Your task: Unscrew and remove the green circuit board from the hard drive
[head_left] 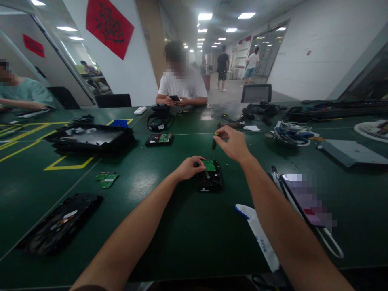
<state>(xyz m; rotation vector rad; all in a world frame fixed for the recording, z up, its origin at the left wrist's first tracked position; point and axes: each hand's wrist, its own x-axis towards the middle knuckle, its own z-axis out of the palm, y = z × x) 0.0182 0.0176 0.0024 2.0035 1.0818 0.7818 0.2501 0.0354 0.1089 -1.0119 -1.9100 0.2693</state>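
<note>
Where the green table (188,242) has its near edge, open room lies between the forearms, up to a black hard drive (209,182) with a green circuit board on top. The left hand (191,167) has its fingers bent and narrowly parted, touching the drive's left side; whether they grip it, I cannot tell. The right hand (232,142) pinches an upright screwdriver (214,143), its tip at the drive's far edge. To the left, loose green boards (107,179) have bare tabletop around them. Farther off on that side, a black tray (87,148) contains white and dark pieces; right of it lies a second hard drive (159,139). At the far right, beyond a silver metal box (353,152), a round white basket (362,131) holds brownish contents, hard to make out.
</note>
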